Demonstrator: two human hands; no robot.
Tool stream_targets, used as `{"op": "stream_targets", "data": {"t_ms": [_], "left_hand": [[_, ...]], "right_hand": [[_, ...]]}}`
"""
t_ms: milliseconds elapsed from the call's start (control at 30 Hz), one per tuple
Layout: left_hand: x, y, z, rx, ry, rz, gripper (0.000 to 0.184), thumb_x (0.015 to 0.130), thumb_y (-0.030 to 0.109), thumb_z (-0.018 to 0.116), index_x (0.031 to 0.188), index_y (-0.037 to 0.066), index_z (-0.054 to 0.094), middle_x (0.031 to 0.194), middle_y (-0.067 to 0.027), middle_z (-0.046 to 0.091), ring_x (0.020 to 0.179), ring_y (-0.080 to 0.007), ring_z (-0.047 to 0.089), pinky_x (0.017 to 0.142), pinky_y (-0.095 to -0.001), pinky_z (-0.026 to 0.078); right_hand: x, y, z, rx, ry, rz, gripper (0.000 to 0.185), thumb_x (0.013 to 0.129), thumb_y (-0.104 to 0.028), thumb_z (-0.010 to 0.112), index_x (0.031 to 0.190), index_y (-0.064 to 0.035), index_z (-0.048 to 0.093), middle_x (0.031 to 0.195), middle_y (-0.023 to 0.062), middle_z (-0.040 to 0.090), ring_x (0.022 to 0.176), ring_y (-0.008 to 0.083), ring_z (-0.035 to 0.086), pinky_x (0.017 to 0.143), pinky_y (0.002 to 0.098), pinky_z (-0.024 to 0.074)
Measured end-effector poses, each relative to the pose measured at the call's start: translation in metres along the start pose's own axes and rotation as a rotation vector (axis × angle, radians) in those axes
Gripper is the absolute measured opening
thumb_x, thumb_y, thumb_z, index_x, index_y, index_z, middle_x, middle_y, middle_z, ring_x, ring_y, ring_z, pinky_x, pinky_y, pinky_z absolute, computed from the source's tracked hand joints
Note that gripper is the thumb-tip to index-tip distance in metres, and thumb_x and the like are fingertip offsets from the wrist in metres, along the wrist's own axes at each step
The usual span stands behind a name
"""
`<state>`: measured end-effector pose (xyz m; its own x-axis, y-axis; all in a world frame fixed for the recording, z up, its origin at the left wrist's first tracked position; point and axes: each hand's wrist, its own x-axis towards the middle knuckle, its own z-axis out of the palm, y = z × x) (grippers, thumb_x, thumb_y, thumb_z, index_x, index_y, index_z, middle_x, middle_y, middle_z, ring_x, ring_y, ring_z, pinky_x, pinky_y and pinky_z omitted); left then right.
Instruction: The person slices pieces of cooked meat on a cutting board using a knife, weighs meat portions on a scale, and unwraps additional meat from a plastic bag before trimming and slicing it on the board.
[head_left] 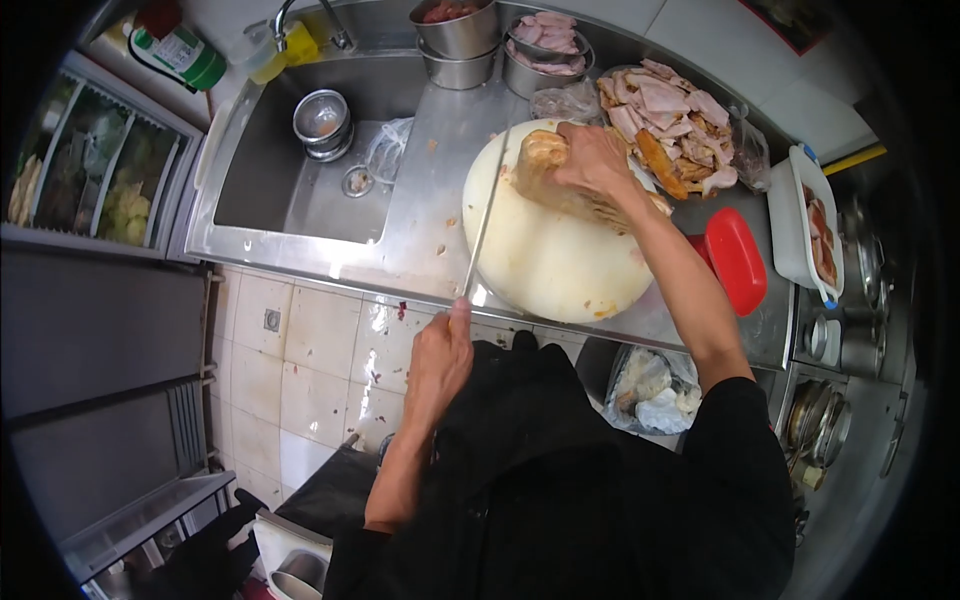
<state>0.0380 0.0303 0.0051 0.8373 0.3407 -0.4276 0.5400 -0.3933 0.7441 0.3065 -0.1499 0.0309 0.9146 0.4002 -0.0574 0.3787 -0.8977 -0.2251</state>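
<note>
Left grip (442,350) holds a knife (486,215); right grip (598,162) clutches meat (543,152) near heaped slices (668,110).

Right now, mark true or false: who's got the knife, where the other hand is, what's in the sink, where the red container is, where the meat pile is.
1. The left hand holds the knife. True.
2. The right hand is off the piece of meat. False: it grips that piece on the round board.
3. Steel bowls stand in the sink. True.
4. The red container is in the sink. False: it is on the counter, beside the round board on the right-hand side.
5. The pile of meat is at the far right of the round board. True.
</note>
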Motion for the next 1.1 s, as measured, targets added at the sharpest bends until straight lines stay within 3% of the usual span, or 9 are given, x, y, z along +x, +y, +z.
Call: {"op": "stream_targets", "data": {"t_ms": [167,267,367,567,667,767,1100], "left_hand": [[0.014,0.032,0.009,-0.012,0.028,0.124,0.06,0.105,0.043,0.043,0.085,-0.011,0.06,0.082,-0.0411,0.06,0.085,-0.059,0.058,0.076,-0.0592,0.046],[0.02,0.046,0.013,0.006,0.02,0.132,0.066,0.105,0.048,0.04,0.084,-0.011,0.061,0.079,-0.0375,0.06,0.082,-0.0563,0.058,0.074,-0.0536,0.046],[0.026,0.055,0.014,0.014,0.017,0.151,0.067,0.105,0.048,0.04,0.082,-0.012,0.059,0.077,-0.0385,0.059,0.081,-0.0574,0.058,0.074,-0.0552,0.046],[0.023,0.058,0.016,0.07,0.021,0.139,0.064,0.105,0.045,0.04,0.082,-0.012,0.059,0.079,-0.0407,0.059,0.084,-0.0591,0.057,0.074,-0.058,0.045],[0.008,0.053,0.012,0.1,0.012,0.101,0.063,0.105,0.044,0.039,0.082,-0.012,0.058,0.081,-0.042,0.058,0.086,-0.0593,0.057,0.075,-0.059,0.045],[0.011,0.052,0.015,0.108,0.034,0.093,0.064,0.105,0.043,0.04,0.082,-0.013,0.059,0.083,-0.0428,0.058,0.088,-0.0595,0.057,0.076,-0.0594,0.045],[0.118,0.091,0.062,0.073,0.165,0.262,0.068,0.103,0.044,0.041,0.076,-0.013,0.064,0.077,-0.0417,0.06,0.082,-0.0586,0.06,0.078,-0.0593,0.048]], "right_hand": [[-0.003,0.001,0.01,0.019,0.096,-0.066,0.062,0.061,-0.033,0.075,0.114,-0.0048,0.064,0.106,0.021,0.069,0.104,0.0385,0.065,0.088,0.0475,0.0514],[-0.006,0.002,0.016,0.041,0.181,-0.128,0.061,0.061,-0.03,0.074,0.115,-0.0045,0.062,0.106,0.0184,0.068,0.1,0.0397,0.066,0.087,0.0476,0.0523],[-0.008,-0.002,0.01,0.077,0.101,-0.092,0.057,0.063,-0.029,0.074,0.113,-0.0044,0.063,0.109,0.0201,0.067,0.105,0.0401,0.063,0.088,0.0479,0.0507],[-0.008,-0.006,0.008,0.055,0.084,-0.061,0.056,0.063,-0.027,0.075,0.113,-0.0043,0.064,0.106,0.0208,0.068,0.102,0.0403,0.064,0.087,0.0484,0.0509],[-0.004,-0.005,0.01,0.05,0.107,-0.068,0.049,0.062,-0.026,0.072,0.105,-0.003,0.064,0.104,0.0185,0.068,0.095,0.0412,0.066,0.082,0.0491,0.0524],[-0.001,0.002,0.014,0.086,0.091,-0.113,0.054,0.064,-0.027,0.074,0.112,-0.005,0.063,0.103,0.0194,0.068,0.099,0.0404,0.064,0.084,0.0481,0.0514],[-0.009,-0.004,0.015,0.074,0.135,-0.109,0.046,0.064,-0.031,0.073,0.102,-0.0071,0.063,0.099,0.0155,0.068,0.092,0.0395,0.066,0.081,0.0499,0.0513]]}}
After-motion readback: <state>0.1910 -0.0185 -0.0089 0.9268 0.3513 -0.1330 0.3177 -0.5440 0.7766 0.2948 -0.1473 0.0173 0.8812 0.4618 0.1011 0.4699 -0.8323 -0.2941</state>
